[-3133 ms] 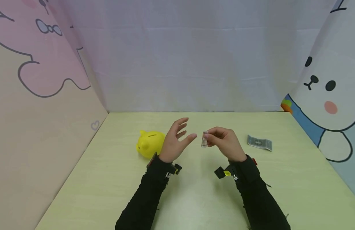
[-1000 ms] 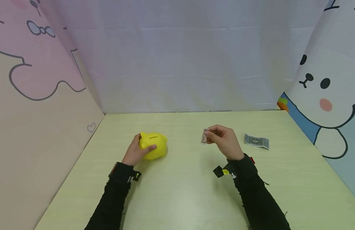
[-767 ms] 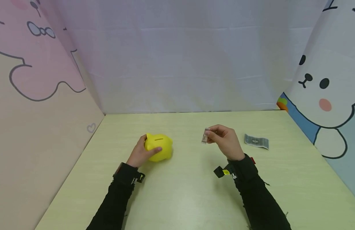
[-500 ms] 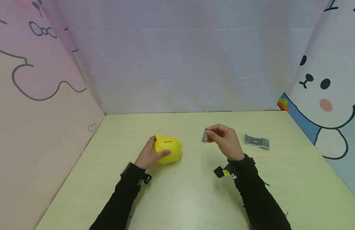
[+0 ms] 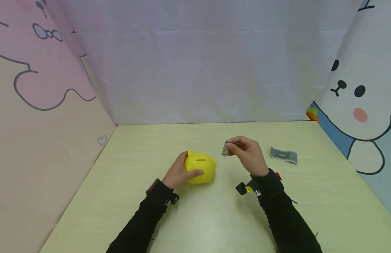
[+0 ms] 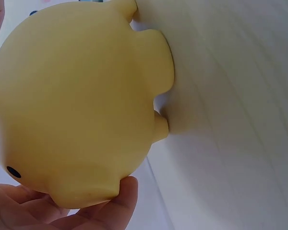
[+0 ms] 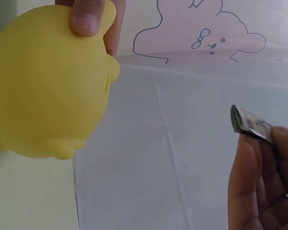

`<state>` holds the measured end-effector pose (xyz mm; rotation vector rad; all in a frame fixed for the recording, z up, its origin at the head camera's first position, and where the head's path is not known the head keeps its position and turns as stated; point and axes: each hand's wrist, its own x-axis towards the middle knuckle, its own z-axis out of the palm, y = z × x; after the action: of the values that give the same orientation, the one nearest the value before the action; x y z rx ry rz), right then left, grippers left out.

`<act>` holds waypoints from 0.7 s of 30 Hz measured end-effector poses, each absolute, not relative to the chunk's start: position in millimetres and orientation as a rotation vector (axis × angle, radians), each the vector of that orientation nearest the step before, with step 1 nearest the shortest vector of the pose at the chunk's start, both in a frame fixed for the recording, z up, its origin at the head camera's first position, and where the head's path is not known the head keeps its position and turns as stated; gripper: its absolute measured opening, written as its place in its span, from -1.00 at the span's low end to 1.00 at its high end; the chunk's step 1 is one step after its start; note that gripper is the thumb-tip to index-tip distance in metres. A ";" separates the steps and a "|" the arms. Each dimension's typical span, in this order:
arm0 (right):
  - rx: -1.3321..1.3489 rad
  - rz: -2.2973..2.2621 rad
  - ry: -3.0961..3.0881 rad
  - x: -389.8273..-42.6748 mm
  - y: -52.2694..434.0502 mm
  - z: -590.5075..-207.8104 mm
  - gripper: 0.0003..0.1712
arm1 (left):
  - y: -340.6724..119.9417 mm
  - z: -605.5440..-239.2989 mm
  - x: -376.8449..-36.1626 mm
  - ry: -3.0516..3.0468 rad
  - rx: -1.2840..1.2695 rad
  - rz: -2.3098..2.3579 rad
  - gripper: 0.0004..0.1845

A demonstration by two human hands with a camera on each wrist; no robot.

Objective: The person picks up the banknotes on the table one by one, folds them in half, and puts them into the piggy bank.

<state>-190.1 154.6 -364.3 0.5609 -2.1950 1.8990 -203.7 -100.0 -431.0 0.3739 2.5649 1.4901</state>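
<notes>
A yellow pig-shaped piggy bank (image 5: 202,167) with a slot in its back stands upright near the middle of the table. My left hand (image 5: 176,173) grips it at the snout end, thumb along the near side. The left wrist view shows the piggy bank (image 6: 81,96) close up, its feet at the tabletop and fingers (image 6: 127,194) around its snout end. To its right and higher, my right hand (image 5: 248,154) pinches a small folded banknote (image 5: 225,149) between thumb and fingers. The right wrist view shows the layered end of this folded banknote (image 7: 252,123), apart from the piggy bank.
Another banknote (image 5: 283,155), creased and greyish green, lies on the table (image 5: 309,203) to the right of my right hand. A white curtain (image 5: 202,70) hangs along the back edge. Cartoon-printed sheets (image 5: 56,77) stand at both sides.
My left hand, empty at first, has taken hold of the piggy bank at its snout end and brought it rightward, closer to the right hand. The right hand with the folded banknote has barely moved.
</notes>
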 end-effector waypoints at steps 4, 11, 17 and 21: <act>0.575 1.871 -2.207 -191.3 151.1 -364.6 -0.79 | -92.3 -430.8 -200.5 2.549 0.420 1.480 0.00; 0.603 1.832 -2.199 -194.4 147.3 -369.5 -0.84 | -81.4 -429.6 -194.7 2.517 0.450 1.480 0.02; 0.702 1.803 -2.244 -192.1 145.3 -368.5 -0.86 | -73.6 -429.6 -191.7 2.538 0.491 1.458 0.00; 0.728 1.777 -2.304 -184.6 140.3 -361.5 -0.85 | -70.3 -428.5 -190.3 2.517 0.509 1.482 -0.01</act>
<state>-184.6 140.3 -361.5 0.7278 -2.3041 1.7767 -190.3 -70.3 -428.5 0.5087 2.5170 1.4823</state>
